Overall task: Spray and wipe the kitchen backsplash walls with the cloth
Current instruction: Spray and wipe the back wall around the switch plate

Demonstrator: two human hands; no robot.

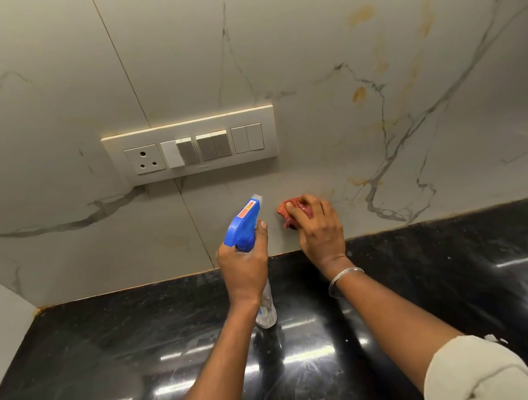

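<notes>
The right hand (318, 226) curls its fingers around a bunched red cloth (286, 212), pressing it against the marble backsplash (346, 127) just above the black counter (140, 340). Just left of it, the left hand (243, 266) grips a spray bottle (245, 222), blue nozzle pointing at the wall.
</notes>
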